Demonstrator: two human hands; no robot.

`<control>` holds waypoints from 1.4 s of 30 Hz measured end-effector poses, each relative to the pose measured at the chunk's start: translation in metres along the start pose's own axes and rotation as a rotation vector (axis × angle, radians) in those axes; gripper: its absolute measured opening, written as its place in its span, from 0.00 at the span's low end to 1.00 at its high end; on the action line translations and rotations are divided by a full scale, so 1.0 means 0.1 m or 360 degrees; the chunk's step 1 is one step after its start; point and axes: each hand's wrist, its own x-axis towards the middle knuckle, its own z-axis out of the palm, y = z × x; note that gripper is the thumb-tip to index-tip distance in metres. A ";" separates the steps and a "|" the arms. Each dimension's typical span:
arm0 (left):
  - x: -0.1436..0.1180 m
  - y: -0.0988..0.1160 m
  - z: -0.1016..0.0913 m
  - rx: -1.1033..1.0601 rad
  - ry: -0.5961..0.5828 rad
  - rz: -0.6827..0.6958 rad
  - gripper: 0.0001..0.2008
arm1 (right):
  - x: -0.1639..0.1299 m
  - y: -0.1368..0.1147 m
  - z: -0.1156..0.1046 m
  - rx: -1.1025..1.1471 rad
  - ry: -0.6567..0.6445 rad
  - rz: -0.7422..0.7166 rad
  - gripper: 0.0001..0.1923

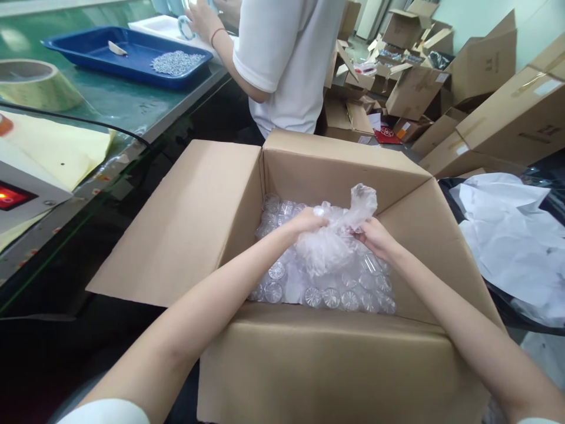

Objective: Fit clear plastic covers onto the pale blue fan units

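Both my hands reach into an open cardboard box and grip a crumpled clear plastic bag. My left hand is closed on the bag's left side, its fingertips partly hidden by the film. At the gathered upper end, my right hand pinches the plastic between thumb and fingers. Under and around the bag lie many clear round plastic pieces with ridged ends, packed in rows. The bag covers the middle of these pieces.
Left stands a green-topped bench with a blue tray of small metallic parts, a tape roll and a device with a lit red switch. A co-worker in white works beyond the box. Stacked cartons and white paper are right.
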 end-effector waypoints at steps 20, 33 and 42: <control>-0.14 -0.13 0.44 0.0011 -0.0215 0.0179 0.05 | -0.32 -0.02 0.11 -0.0510 -0.0379 -0.0231 0.10; 0.06 -0.34 0.18 0.0949 -0.0109 -0.0155 0.29 | -0.34 0.51 -0.05 -0.0735 -0.1086 0.0029 0.12; 0.30 -0.40 0.43 0.1277 -0.0172 -0.0340 0.22 | -0.71 0.69 0.62 -0.1060 -0.1735 -0.0443 0.16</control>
